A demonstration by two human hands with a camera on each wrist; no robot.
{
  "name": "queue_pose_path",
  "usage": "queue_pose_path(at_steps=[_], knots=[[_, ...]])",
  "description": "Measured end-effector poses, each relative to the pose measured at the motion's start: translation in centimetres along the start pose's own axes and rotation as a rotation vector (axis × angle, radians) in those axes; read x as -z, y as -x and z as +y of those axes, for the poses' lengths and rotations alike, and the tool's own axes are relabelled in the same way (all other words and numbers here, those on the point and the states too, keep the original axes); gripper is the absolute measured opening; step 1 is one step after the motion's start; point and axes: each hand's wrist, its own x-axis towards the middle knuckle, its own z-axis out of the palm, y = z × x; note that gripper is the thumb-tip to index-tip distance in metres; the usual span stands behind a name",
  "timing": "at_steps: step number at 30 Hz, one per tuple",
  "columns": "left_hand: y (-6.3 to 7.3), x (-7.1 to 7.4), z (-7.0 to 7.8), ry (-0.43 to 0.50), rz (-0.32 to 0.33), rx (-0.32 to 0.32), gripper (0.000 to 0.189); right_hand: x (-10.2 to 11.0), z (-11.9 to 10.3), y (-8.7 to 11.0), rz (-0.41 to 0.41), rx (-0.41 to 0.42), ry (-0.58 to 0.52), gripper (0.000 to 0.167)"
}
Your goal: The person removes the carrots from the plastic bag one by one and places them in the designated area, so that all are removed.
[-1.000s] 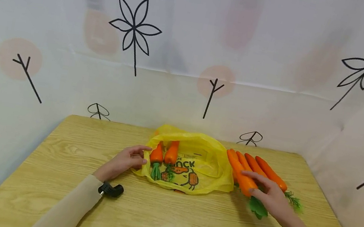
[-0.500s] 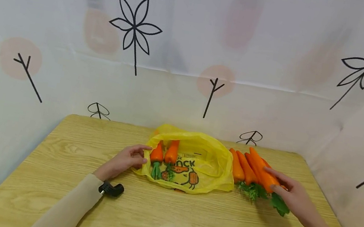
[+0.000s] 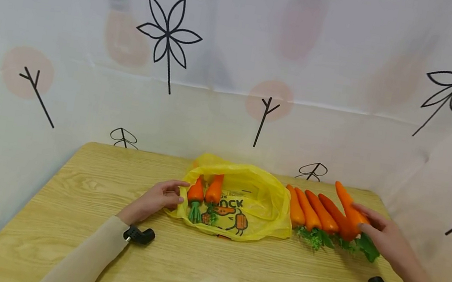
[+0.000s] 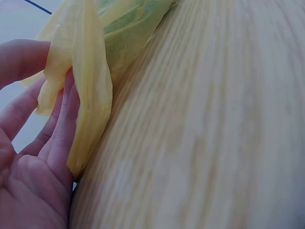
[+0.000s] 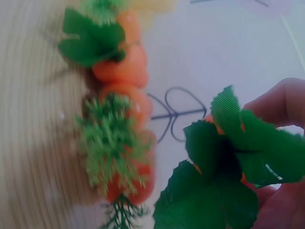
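My left hand (image 3: 159, 201) holds the left edge of a yellow plastic bag (image 3: 276, 229), its fingers partly behind the film in the left wrist view. The bag lies on its side with the mouth facing me. Two carrots with green tops rest inside, a shorter carrot (image 3: 197, 190) and another carrot (image 3: 214, 189). At the right, my right hand (image 3: 388, 245) grips an orange carrot (image 3: 348, 201), tilted with its tip up and away. Its broad green leaves (image 5: 209, 181) cover part of the hand's view. Below it, several carrots (image 3: 313, 213) lie in a row.
A wooden table (image 3: 168, 271) carries everything. Behind it and along both sides hangs a pale cloth (image 3: 211, 123) with drawn plants. The carrot row sits against the bag's right side.
My right hand has carried its carrot rightward, past the row, to above its right end. The left hand stays at the bag's edge.
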Motion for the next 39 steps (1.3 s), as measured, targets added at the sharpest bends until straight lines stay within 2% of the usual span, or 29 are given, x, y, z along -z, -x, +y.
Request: queue_pose_path(at_steps=[3,11,19,27,39], knots=[[0.0,0.0,0.1,-0.001,0.002,-0.002,0.05,0.6,0.2,-0.1,-0.011,-0.033,0.022,0.057],[0.0,0.0,0.0,-0.01,0.006,-0.012,0.049,1.6,1.8,-0.3,-0.04,-0.084,-0.003,0.057],[0.1,0.0,-0.1,-0.007,0.017,-0.001,0.048,2.3,3.4,-0.5,-0.055,-0.087,0.024,0.061],[0.1,0.0,-0.1,-0.004,0.012,-0.011,0.047,1.7,5.4,-1.0,-0.06,-0.125,0.046,0.062],[-0.2,0.1,-0.5,0.013,0.015,-0.011,0.049,0.7,6.3,-1.2,-0.032,-0.125,0.063,0.058]])
